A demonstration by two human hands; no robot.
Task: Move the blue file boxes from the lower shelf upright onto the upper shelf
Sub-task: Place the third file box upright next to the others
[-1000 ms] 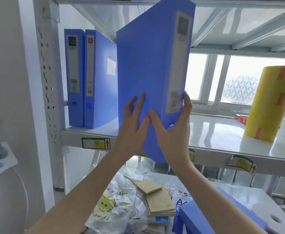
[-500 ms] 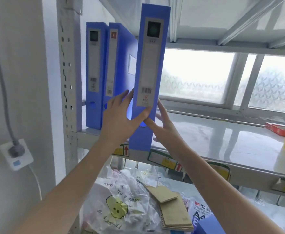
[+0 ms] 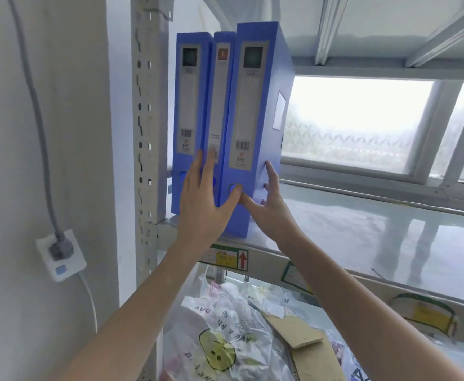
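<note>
Three blue file boxes stand upright, side by side, at the left end of the upper shelf (image 3: pixel 363 237). The rightmost blue file box (image 3: pixel 253 119) touches the middle box (image 3: pixel 221 105), which stands against the leftmost box (image 3: pixel 188 111). My left hand (image 3: pixel 206 196) lies flat, fingers spread, on the spines of the two left boxes, its thumb at the rightmost box's finger hole. My right hand (image 3: pixel 268 204) grips the rightmost box low down, thumb on the spine and fingers on its right side. The lower shelf is only partly in view.
A perforated shelf post (image 3: pixel 145 133) rises just left of the boxes. On the wall to its left is a socket (image 3: pixel 60 254) with a grey plug. Below lie plastic bags (image 3: pixel 225 339) and brown envelopes (image 3: pixel 302 336). A window (image 3: pixel 363 119) is behind the shelf.
The box that both hands held tilted in the air now stands on the upper shelf against the other two. My left hand has shifted onto the neighbouring spines.
</note>
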